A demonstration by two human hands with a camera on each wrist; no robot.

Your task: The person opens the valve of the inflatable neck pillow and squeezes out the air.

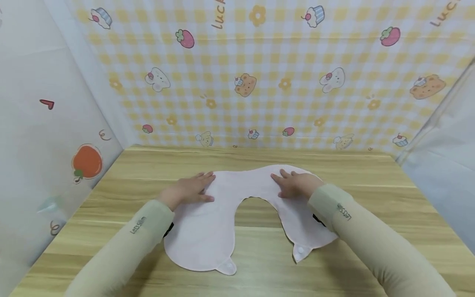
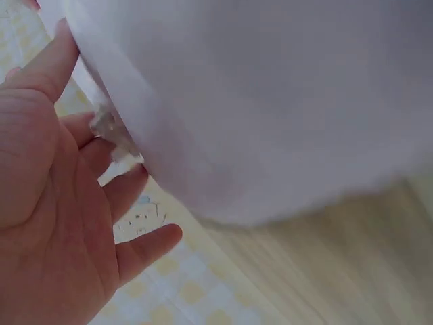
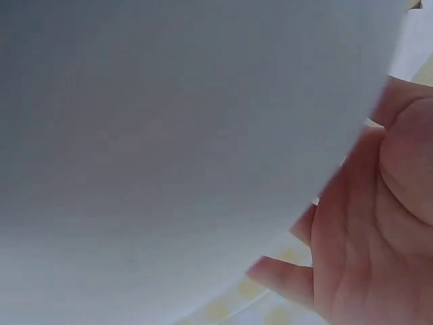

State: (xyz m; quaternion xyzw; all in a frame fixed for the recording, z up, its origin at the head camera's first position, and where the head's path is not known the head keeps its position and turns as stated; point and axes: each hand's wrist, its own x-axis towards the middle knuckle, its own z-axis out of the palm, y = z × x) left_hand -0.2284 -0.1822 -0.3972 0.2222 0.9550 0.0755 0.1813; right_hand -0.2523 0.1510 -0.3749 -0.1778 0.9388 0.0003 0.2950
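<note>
A pale pink U-shaped cloth piece (image 1: 208, 235), shaped like a neck pillow cover, lies flat on the wooden table with its two arms toward me. At each arm's end is a small tab, the left tab (image 1: 227, 267) and the right tab (image 1: 300, 251), the right one with a round snap. My left hand (image 1: 189, 189) rests with spread fingers on the cloth's upper left edge. On the upper right part lies my right hand (image 1: 297, 183), its fingers also spread. In both wrist views the cloth (image 2: 257, 101) fills much of the picture and hides some fingertips.
The wooden table (image 1: 148, 165) ends at a yellow checked backdrop (image 1: 252, 53) with cartoon prints. A white printed sheet (image 1: 55, 123) stands along the left side, and another pale sheet (image 1: 445, 156) borders the right.
</note>
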